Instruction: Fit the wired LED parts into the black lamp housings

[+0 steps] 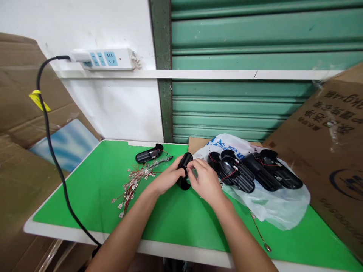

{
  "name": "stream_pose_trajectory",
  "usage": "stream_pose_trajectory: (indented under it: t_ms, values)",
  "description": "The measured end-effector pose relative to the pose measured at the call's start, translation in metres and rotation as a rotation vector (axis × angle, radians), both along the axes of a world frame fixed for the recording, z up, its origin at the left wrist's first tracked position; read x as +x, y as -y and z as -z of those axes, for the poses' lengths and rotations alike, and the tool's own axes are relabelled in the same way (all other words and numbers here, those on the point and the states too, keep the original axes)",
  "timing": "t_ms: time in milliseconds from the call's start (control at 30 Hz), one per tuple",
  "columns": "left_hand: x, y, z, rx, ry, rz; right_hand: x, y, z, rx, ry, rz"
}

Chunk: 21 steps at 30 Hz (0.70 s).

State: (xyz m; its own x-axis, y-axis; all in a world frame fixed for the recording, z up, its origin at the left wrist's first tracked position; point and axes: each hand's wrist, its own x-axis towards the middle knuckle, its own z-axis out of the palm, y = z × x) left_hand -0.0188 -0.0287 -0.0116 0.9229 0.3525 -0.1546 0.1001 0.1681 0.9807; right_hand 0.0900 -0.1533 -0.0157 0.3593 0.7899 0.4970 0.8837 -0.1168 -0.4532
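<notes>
Our forearms point(133, 230) reach in from the lower edge to the middle of the green worktop point(90, 189). To the right leans a box point(334, 151), and beside it lies a white bag point(272, 207) bearing more black cases point(241, 173). Between our hands is one case point(184, 160), just left of the bag. Our left hand point(167, 179) wraps its side and our right hand point(205, 181) pinches it with fingertips, both grips closed on it. Wires point(136, 181) lie just left of our left hand.
</notes>
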Motion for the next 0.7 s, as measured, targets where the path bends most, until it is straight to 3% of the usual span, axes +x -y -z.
stream_pose_trajectory:
  t_ms: [133, 300, 500, 600, 700]
  values:
    - [-0.004, -0.002, -0.004, 0.114, -0.006, 0.045, -0.001, 0.001, -0.001, 0.042, 0.085, -0.029]
    - [0.0, 0.004, -0.005, 0.17, 0.037, 0.047, -0.004, -0.001, 0.003, 0.022, 0.191, 0.034]
    - [0.007, 0.004, -0.001, -0.336, 0.17, -0.069, -0.003, -0.002, 0.0, 0.223, 0.005, -0.001]
    - [0.006, 0.002, -0.005, -0.435, 0.151, -0.121, -0.005, 0.0, -0.007, 0.279, 0.047, -0.006]
    - [0.005, 0.0, -0.007, -0.453, 0.14, -0.123, -0.007, 0.002, -0.009, 0.175, 0.163, -0.032]
